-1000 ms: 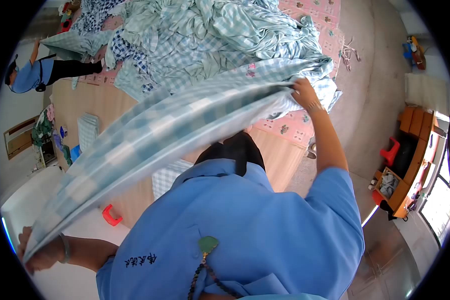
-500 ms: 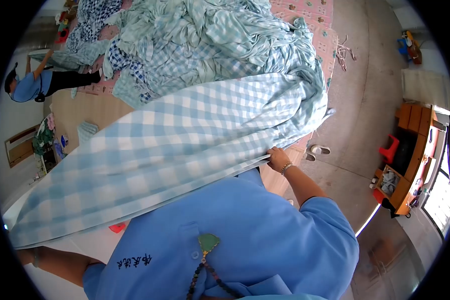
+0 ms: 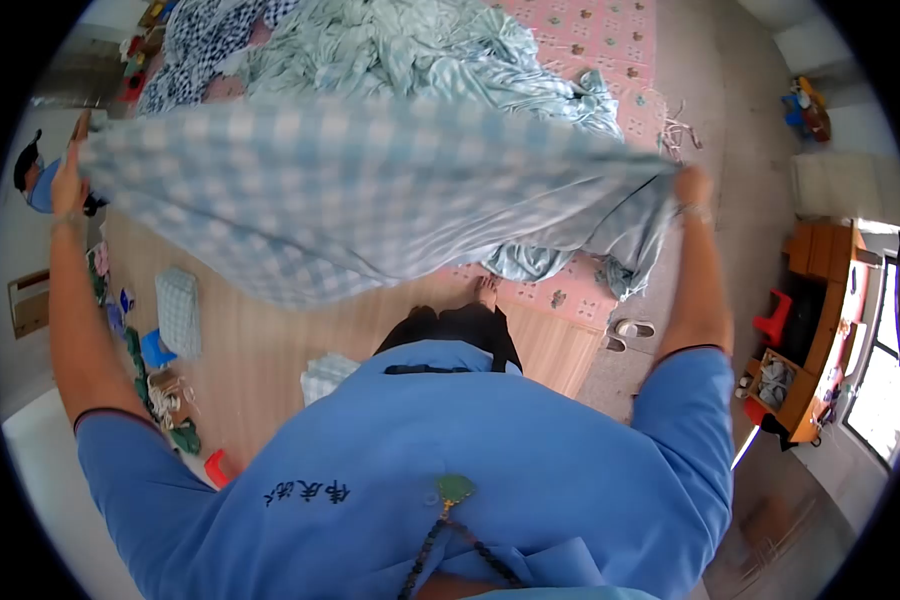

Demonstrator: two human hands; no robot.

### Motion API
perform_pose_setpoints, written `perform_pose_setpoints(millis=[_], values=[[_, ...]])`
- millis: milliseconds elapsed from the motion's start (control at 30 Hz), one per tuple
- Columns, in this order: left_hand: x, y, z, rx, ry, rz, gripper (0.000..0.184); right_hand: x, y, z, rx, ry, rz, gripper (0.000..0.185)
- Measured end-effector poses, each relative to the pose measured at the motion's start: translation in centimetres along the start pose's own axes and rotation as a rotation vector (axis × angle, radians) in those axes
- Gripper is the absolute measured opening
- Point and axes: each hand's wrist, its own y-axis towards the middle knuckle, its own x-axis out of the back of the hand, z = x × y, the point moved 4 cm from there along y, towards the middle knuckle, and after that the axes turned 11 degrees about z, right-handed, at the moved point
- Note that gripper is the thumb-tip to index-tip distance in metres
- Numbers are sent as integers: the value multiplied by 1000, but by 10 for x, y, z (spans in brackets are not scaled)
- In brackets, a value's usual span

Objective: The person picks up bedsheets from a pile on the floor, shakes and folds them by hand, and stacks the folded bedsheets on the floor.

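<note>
A blue-green and white checked sheet [image 3: 350, 200] is stretched wide in front of me, blurred by motion and sagging at its lower middle. My left hand [image 3: 70, 180] grips one corner at the far left, arm raised and outstretched. At the opposite end, my right hand [image 3: 692, 188] is closed round the other corner, where the fabric hangs in folds. Beyond the sheet lies a big heap of crumpled pale green checked cloth [image 3: 400, 50], partly covered by it.
A pink patterned mat [image 3: 610, 35] lies under the heap, beside a wooden platform [image 3: 240, 370]. Folded checked bundles [image 3: 178, 312] rest on the platform at left. A co-worker [image 3: 40, 185] stands far left. Slippers [image 3: 634, 328], a red stool [image 3: 773, 318] and a desk [image 3: 820, 255] are at right.
Both hands have risen and moved forward, lifting the sheet off my front and spreading it out. My right hand has swung outward to the right. My legs and the platform now show below.
</note>
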Motion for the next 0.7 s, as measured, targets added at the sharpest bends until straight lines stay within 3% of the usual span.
perform_pose_setpoints(millis=[33, 67, 100, 133, 200, 233, 333, 367, 433, 467, 533, 567, 600, 633, 700], values=[[-15, 18, -19, -53, -131, 7, 45, 38, 40, -46, -22, -488, 33, 10], [-22, 39, -33, -120, -203, 32, 44, 133, 42, -66, -158, -504, -106, 20], [-23, 57, -50, -198, -252, 62, 43, 160, 82, -151, -144, -716, -318, 24], [-20, 77, -62, -280, -296, 102, 43, 233, 83, -194, -108, -679, -412, 28], [-1, 118, -76, -452, -363, 187, 43, 393, 7, -186, -560, 281, -619, 39], [10, 132, -81, -538, -385, 229, 44, 439, 4, -248, -738, 117, -530, 40], [57, 178, -61, -859, -340, 308, 48, 541, -109, -172, -643, 216, -766, 36], [70, 186, -45, -952, -288, 295, 50, 549, -139, -134, -591, 169, -728, 36], [88, 185, -4, -990, -100, 70, 47, 533, -183, -50, -468, 127, -533, 38], [98, 182, 19, -1002, -7, -47, 45, 510, -199, -21, -414, 268, -416, 40], [104, 177, 63, -1002, 120, -221, 44, 416, -222, -25, -239, 1000, -358, 35], [106, 174, 86, -997, 159, -279, 43, 370, -230, 18, -229, 968, -245, 31], [104, 164, 108, -863, -196, -260, 41, 325, -238, 64, -214, 930, -134, 27], [97, 146, 123, -710, -536, -236, 40, 298, -251, 131, 2, 260, 7, 27], [72, 119, 151, -348, -1182, -185, 45, 178, -271, 188, 21, 358, 131, 7]])
